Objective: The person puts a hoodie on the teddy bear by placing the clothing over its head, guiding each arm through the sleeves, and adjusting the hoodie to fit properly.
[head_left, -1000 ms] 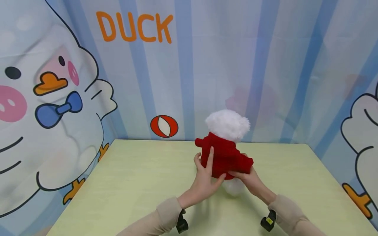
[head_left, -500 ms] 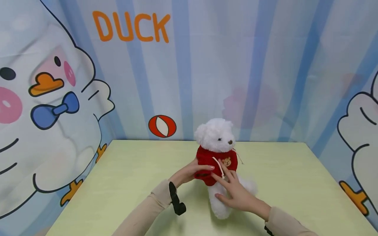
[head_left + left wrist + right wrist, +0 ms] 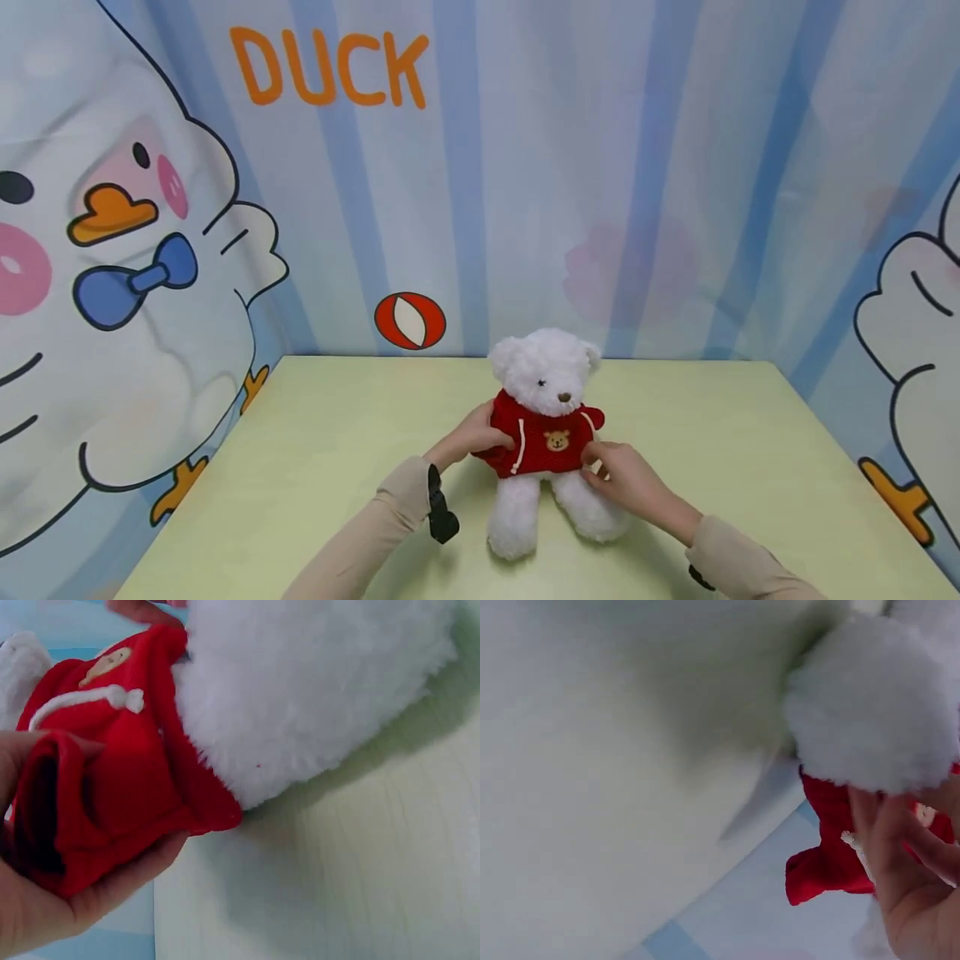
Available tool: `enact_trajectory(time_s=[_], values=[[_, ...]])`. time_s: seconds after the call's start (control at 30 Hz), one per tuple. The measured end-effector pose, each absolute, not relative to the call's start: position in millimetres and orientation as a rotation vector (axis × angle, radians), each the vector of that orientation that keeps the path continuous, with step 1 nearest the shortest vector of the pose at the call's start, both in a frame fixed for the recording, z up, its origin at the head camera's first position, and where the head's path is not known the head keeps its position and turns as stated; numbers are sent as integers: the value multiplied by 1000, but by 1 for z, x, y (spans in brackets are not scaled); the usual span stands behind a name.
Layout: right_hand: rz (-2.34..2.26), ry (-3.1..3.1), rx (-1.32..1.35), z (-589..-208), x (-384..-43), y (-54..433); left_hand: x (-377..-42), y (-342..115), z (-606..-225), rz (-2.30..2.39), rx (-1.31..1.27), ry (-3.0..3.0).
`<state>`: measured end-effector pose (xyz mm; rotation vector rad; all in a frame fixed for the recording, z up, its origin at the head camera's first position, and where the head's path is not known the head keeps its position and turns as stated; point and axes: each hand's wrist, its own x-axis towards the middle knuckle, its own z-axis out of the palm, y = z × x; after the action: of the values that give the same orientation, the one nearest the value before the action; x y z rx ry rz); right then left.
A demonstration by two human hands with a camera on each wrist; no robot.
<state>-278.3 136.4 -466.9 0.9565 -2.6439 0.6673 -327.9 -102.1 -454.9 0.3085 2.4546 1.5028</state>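
A white plush teddy bear (image 3: 551,367) in a red hoodie (image 3: 536,446) sits upright on the table, facing me. White drawstrings and a small bear-face patch (image 3: 557,440) show on the hoodie's front. My left hand (image 3: 468,437) grips the bear's side at the sleeve, thumb in front and fingers behind; the left wrist view shows the empty sleeve opening (image 3: 45,802) against the palm. With curled fingers, my right hand (image 3: 622,479) pinches the hoodie's hem on the other side, just above the leg (image 3: 592,508). In the right wrist view the foot (image 3: 870,712) partly covers those fingers.
The pale yellow-green table (image 3: 360,408) ends at a striped blue curtain (image 3: 547,167) printed with ducks and the word DUCK. A strap with a black camera (image 3: 442,525) is on the left wrist.
The bear was held up with its back to me, then turned round to face front and lowered onto the table. My right hand has shifted from its chest to the hem.
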Motion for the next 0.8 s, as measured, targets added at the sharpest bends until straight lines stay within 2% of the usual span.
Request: enact_trajectory(time_s=[0.1, 0.33, 0.43, 0.53, 0.63, 0.73, 0.8], values=[[370, -2588, 992, -469, -284, 130, -328, -103, -458, 1544, 368, 2485], [-203, -2316, 974, -474, -295, 118, -335, -104, -467, 1539, 803, 2516], [-325, -2231, 1005, -476, -297, 120, -332, -102, -468, 1197, 925, 2875], [-281, -2149, 1058, -477, -299, 122, -325, -98, -467, 506, 1045, 3336], [-165, -2087, 1089, -481, -301, 122, -316, -93, -465, -78, 1246, 3485], [-72, -2077, 1097, -486, -304, 121, -308, -88, -464, -222, 1413, 3364], [-43, -2091, 1096, -489, -307, 119, -304, -83, -463, -196, 1372, 3281]])
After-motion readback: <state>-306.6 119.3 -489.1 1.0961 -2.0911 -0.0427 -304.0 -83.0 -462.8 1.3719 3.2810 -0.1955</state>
